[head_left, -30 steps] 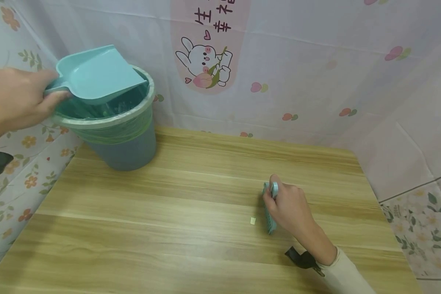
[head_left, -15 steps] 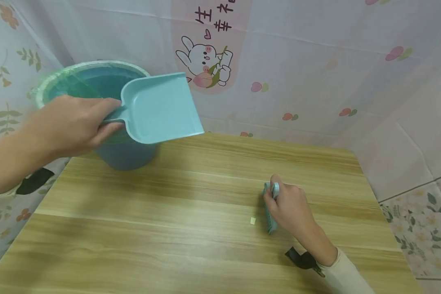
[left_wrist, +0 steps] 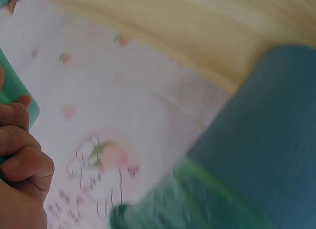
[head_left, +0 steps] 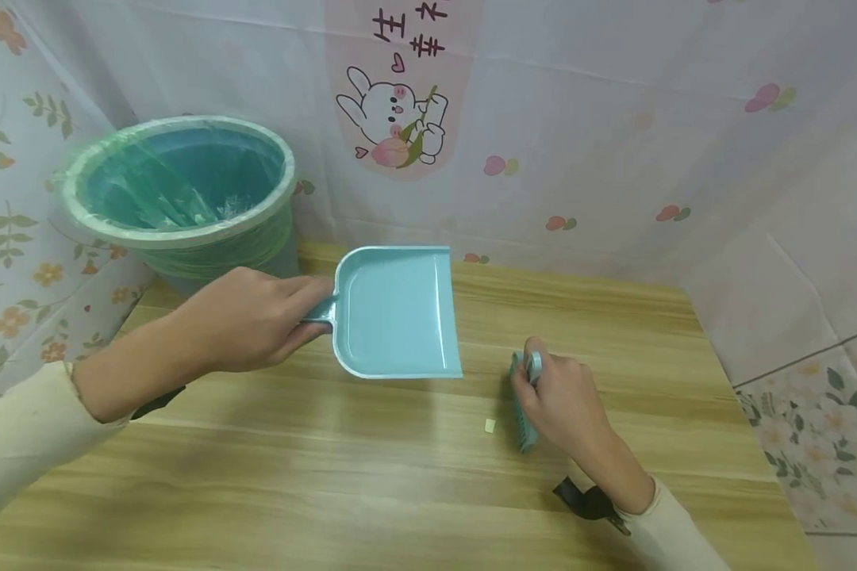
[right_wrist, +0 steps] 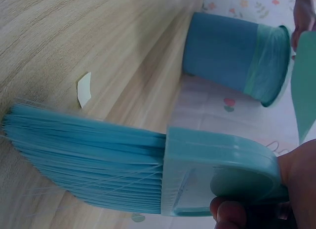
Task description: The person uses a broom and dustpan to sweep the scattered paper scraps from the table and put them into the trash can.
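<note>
My left hand [head_left: 257,321] grips the short handle of a light blue dustpan [head_left: 393,313], held above the table with its flat lip toward the right. Nothing lies in the pan. On the right, my right hand [head_left: 564,396] holds a blue hand brush [right_wrist: 217,170] by its handle. Its bristles [right_wrist: 89,157] touch the tabletop in the right wrist view. Just left of the brush lies a small pale scrap of paper [head_left: 489,426]. In the left wrist view the curled fingers [left_wrist: 24,162] show at the left edge, with only a corner of the dustpan visible.
A blue bin [head_left: 286,178] with a green plastic liner stands at the table's back left. The wood-grain table [head_left: 328,492] ends against a printed cloth [head_left: 578,119] at the back. More patterned cloth hangs at the left and right sides.
My left hand has brought the dustpan from over the bin to the right and down, turning it level above the table. The right hand, the brush and the scrap stay put.
</note>
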Motion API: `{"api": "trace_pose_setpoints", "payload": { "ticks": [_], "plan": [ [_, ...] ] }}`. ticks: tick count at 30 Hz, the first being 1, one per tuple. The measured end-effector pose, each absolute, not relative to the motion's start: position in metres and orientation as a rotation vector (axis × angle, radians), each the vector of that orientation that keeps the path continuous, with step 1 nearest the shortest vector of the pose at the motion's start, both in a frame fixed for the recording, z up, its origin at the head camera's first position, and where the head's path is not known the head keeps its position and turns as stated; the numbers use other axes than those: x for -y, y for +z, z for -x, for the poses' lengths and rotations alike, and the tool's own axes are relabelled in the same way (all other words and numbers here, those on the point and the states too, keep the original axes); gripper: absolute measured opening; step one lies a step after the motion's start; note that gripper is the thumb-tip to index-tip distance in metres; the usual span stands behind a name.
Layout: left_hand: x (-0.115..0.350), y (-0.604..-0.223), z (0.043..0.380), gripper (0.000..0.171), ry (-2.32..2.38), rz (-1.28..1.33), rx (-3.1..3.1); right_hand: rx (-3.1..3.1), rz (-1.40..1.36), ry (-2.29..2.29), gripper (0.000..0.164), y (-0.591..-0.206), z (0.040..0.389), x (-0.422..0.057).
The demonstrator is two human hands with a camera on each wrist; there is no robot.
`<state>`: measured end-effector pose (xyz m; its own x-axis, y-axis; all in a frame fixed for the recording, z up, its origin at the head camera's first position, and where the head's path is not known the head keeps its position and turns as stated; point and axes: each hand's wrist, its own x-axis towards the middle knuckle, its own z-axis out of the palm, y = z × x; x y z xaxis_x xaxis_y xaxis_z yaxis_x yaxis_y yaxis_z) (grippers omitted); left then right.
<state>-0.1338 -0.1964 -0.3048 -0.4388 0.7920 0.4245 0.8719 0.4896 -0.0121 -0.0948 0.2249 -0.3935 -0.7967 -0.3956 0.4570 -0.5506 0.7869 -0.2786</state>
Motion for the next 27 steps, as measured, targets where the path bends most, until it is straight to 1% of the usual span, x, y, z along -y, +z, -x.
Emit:
{"api": "trace_pose_setpoints", "payload": {
  "ticks": [2,9,17,27],
  "plan": [
    [0.188,-0.313,0.133,0.028,-0.301,1.412,2.383,2.605,-0.712,0.559,0.03,-0.393,0.095,-0.225],
    [0.163,-0.351,0.134,0.033,-0.299,1.494,2.366,2.609,-0.703,0.555,0.027,-0.393,0.095,-0.225],
    [0.142,-0.387,0.132,0.027,-0.325,1.56,2.427,2.601,-0.695,0.565,0.024,-0.393,0.095,-0.226],
    [0.132,-0.425,0.128,0.02,-0.37,1.567,2.657,2.606,-0.687,0.554,0.023,-0.394,0.095,-0.226]
  ]
}}
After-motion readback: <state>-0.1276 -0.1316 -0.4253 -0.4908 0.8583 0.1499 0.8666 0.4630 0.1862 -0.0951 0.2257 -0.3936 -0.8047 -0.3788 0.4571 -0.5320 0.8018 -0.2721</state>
